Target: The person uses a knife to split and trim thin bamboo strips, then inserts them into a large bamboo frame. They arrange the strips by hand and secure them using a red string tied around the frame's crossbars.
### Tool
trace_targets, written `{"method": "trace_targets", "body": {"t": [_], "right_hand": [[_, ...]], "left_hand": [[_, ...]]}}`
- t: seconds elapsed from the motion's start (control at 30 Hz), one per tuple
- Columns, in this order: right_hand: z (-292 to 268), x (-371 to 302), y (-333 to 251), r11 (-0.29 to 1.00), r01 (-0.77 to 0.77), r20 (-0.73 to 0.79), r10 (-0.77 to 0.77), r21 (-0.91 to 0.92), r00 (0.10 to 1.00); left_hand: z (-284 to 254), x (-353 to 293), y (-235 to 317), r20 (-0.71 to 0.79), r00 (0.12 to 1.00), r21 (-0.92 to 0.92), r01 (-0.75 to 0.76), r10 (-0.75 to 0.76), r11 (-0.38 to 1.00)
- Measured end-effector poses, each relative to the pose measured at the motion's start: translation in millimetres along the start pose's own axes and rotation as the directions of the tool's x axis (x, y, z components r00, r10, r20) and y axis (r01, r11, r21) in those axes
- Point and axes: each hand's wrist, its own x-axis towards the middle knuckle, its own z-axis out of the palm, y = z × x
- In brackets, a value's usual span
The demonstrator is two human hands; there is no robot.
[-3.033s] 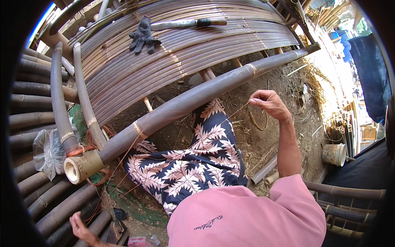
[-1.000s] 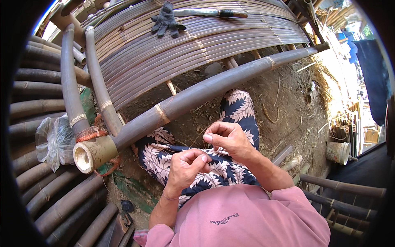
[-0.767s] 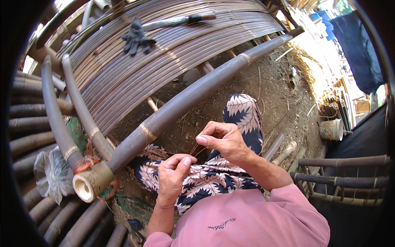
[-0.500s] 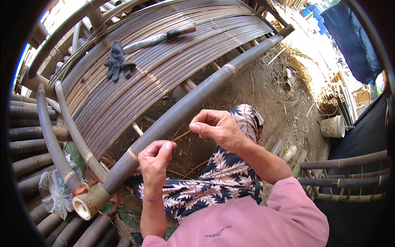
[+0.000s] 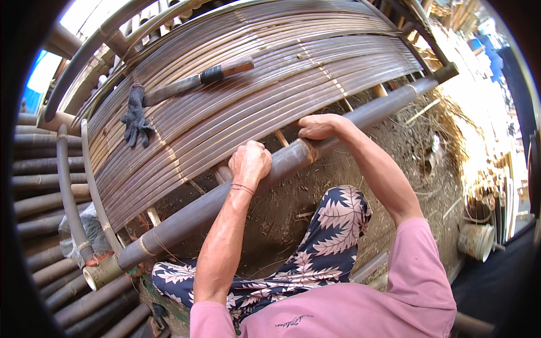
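A thick dark bamboo pole (image 5: pixel 197 217) runs slantwise before me, along the front of a slatted bamboo seat (image 5: pixel 236 115). Over its far side reaches my left hand (image 5: pixel 251 162), closed in a fist near the slat edge. Farther right along the pole is my right hand (image 5: pixel 319 127), its fingers curled in beside a pale joint of the bamboo. What either hand holds is hidden. A thin strand (image 5: pixel 160 243) loops by the pole's left end.
On the slats lie a long knife (image 5: pixel 198 80) and a dark grey glove (image 5: pixel 135 119). Bamboo poles (image 5: pixel 42 211) are stacked at left, beside a clear plastic bag (image 5: pixel 67 239). A dirty white bucket (image 5: pixel 472 241) stands at right near bundled canes.
Both hands have moved away from my lap, up to the far side of the pole. The thin brown strand stretched between them before is no longer visible there. The view has shifted.
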Motion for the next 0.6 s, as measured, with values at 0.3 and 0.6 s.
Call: {"method": "trace_targets", "body": {"t": [0.3, 0.6], "right_hand": [[9.6, 56.0, 20.8, 0.935, 0.149, 0.247, -0.235, 0.321, 0.94], [12.0, -23.2, -4.8, 0.982, 0.184, -0.389, -0.185, -0.04, 0.903]], "left_hand": [[20.8, 27.7, 27.1, 0.188, 0.977, -0.156, 0.13, -0.099, 0.979], [-0.4, -27.0, 55.8, -0.227, 0.965, 0.01, 0.138, -0.132, 0.99]]}}
